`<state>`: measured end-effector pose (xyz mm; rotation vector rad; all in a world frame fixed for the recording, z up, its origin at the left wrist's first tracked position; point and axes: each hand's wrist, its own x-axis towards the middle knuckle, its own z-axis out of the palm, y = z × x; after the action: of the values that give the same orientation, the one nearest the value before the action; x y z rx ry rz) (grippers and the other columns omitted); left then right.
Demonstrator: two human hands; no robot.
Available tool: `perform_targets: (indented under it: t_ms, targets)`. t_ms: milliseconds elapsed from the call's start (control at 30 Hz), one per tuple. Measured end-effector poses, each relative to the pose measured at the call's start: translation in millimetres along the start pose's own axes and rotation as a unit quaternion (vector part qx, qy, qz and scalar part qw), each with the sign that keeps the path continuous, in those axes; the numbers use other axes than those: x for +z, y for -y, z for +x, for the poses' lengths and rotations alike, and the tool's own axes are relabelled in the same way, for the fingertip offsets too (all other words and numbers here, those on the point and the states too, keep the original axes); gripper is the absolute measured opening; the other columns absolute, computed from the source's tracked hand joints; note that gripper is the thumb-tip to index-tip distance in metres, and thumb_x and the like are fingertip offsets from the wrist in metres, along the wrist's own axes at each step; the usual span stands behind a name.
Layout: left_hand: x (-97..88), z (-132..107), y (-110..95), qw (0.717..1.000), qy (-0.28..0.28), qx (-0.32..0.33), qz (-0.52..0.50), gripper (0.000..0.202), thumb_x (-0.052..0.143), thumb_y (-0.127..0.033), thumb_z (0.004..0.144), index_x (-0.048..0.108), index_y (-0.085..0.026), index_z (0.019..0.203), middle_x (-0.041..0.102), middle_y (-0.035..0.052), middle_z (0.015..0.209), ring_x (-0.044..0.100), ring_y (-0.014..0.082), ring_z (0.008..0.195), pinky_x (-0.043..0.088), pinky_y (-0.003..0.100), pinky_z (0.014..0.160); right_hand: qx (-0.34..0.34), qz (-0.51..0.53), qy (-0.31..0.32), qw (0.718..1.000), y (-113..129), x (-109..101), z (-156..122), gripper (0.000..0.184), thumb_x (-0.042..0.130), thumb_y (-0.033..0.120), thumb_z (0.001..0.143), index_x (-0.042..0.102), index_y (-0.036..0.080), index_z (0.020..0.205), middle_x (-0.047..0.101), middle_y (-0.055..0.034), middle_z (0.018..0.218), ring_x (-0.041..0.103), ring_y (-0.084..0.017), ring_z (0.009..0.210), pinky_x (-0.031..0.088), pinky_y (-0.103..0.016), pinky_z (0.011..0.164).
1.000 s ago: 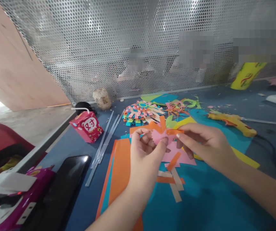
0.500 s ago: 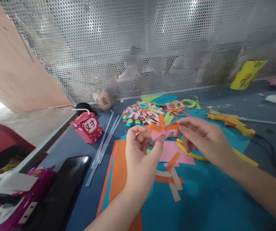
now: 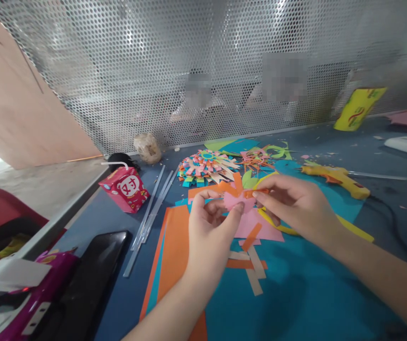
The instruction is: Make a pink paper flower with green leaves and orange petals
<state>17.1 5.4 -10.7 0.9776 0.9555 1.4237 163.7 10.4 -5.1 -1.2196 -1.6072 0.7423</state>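
Over the dark-blue counter [image 3: 98,210], inward from its left edge, left fingers [image 3: 232,221] pinch a small pink paper piece [image 3: 233,201], apparently steadying it while right fingers [image 3: 270,202] grip its orange paper strip [image 3: 248,194].

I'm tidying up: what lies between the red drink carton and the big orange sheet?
In the head view, several clear sticks lie on the blue tabletop between the drink carton and the orange sheet.

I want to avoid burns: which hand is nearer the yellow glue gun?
Right. The right hand is left of and slightly below the glue gun in view, at the pink-and-orange paper. The left hand, holding that paper, is farther left.
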Motion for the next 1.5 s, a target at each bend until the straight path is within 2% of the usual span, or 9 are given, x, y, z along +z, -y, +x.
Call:
perform_targets:
  t_ms: [333, 500, 633, 767, 833, 1033, 1133, 1300, 1500]
  targets:
    - [-1.0, 0, 1, 0.999, 0.003, 0.024, 0.028, 0.030, 0.070, -0.017, 0.067, 0.042, -0.020, 0.079, 0.052, -0.0092, 0.059, 0.052, 0.0049, 0.048, 0.039, 0.016, 0.048, 0.016, 0.015, -0.005, 1.000, 1, -1, 0, 0.019, 0.059, 0.040, 0.078, 0.058, 0.020, 0.079, 0.056, 0.0041, 0.062, 0.048, -0.007, 0.039, 0.040, -0.021, 0.039]
    - [-7.4, 0, -1, 0.975, -0.035, 0.194, 0.106, 0.029, 0.068, -0.009, 0.067, 0.044, -0.022, 0.077, 0.060, -0.0049, 0.068, 0.058, 0.0082, 0.061, 0.041, 0.018, 0.053, 0.074, 0.089, 0.063, 0.991, -4, -4, 4, 0.032, 0.047, 0.049, 0.084, 0.056, 0.019, 0.075, 0.054, 0.0034, 0.055, 0.048, -0.007, 0.039, 0.034, -0.020, 0.037]
    - [-18.0, 2, -5, 0.904, 0.017, 0.382, 0.189, 0.029, 0.059, 0.001, 0.069, 0.049, -0.024, 0.077, 0.067, -0.0011, 0.076, 0.063, 0.0146, 0.080, 0.047, 0.024, 0.063, 0.133, 0.219, 0.105, 0.961, -4, -6, 7, 0.033, 0.052, 0.051, 0.079, 0.056, 0.019, 0.073, 0.050, 0.0051, 0.049, 0.044, -0.008, 0.034, 0.029, -0.020, 0.033]
    - [-31.8, 6, -9, 0.775, 0.048, 0.523, 0.353, 0.036, 0.060, 0.003, 0.065, 0.058, -0.028, 0.082, 0.071, -0.0014, 0.078, 0.057, 0.0158, 0.070, 0.046, 0.027, 0.059, 0.127, 0.221, 0.087, 0.963, -4, -10, 9, 0.036, 0.056, 0.052, 0.076, 0.056, 0.019, 0.065, 0.048, 0.0043, 0.051, 0.038, -0.005, 0.036, 0.023, -0.018, 0.032]
    - [-38.6, 8, -10, 0.720, 0.043, 0.562, 0.405, 0.039, 0.061, 0.002, 0.064, 0.061, -0.030, 0.085, 0.071, -0.0018, 0.078, 0.057, 0.0166, 0.069, 0.041, 0.027, 0.056, 0.118, 0.214, 0.092, 0.965, -5, -12, 9, 0.039, 0.057, 0.055, 0.075, 0.054, 0.018, 0.062, 0.042, 0.0057, 0.047, 0.032, -0.005, 0.037, 0.019, -0.017, 0.032]
    - [-47.8, 12, -14, 0.623, 0.048, 0.640, 0.447, 0.032, 0.070, -0.009, 0.061, 0.064, -0.030, 0.084, 0.072, 0.0007, 0.089, 0.055, 0.0226, 0.075, 0.035, 0.034, 0.064, 0.124, 0.196, 0.223, 0.947, -6, -10, 6, 0.039, 0.060, 0.052, 0.074, 0.049, 0.017, 0.060, 0.034, 0.0090, 0.045, 0.023, -0.003, 0.037, 0.015, -0.018, 0.034]
    - [-45.5, 12, -16, 0.591, 0.037, 0.651, 0.475, 0.025, 0.069, -0.011, 0.064, 0.064, -0.029, 0.080, 0.073, -0.0002, 0.085, 0.055, 0.0230, 0.075, 0.033, 0.036, 0.067, 0.116, 0.174, 0.201, 0.957, -4, -10, 6, 0.033, 0.065, 0.046, 0.073, 0.052, 0.017, 0.064, 0.033, 0.0103, 0.045, 0.023, -0.003, 0.038, 0.015, -0.018, 0.034]
    - [-41.2, 11, -14, 0.605, 0.035, 0.640, 0.473, 0.027, 0.071, -0.014, 0.065, 0.064, -0.032, 0.084, 0.073, -0.0023, 0.087, 0.057, 0.0222, 0.076, 0.034, 0.037, 0.073, 0.066, 0.103, 0.149, 0.981, 0, -12, 6, 0.028, 0.065, 0.043, 0.072, 0.054, 0.019, 0.064, 0.040, 0.0076, 0.050, 0.031, -0.005, 0.040, 0.022, -0.019, 0.036]
    - [-33.1, 12, -18, 0.761, -0.035, 0.524, 0.381, 0.035, 0.056, -0.004, 0.072, 0.058, -0.027, 0.098, 0.066, 0.0032, 0.100, 0.058, 0.0212, 0.094, 0.042, 0.037, 0.083, -0.130, -0.129, -0.031, 0.983, 0, -15, 3, 0.018, 0.059, 0.037, 0.079, 0.056, 0.024, 0.068, 0.057, 0.0002, 0.060, 0.048, -0.013, 0.051, 0.038, -0.027, 0.046]
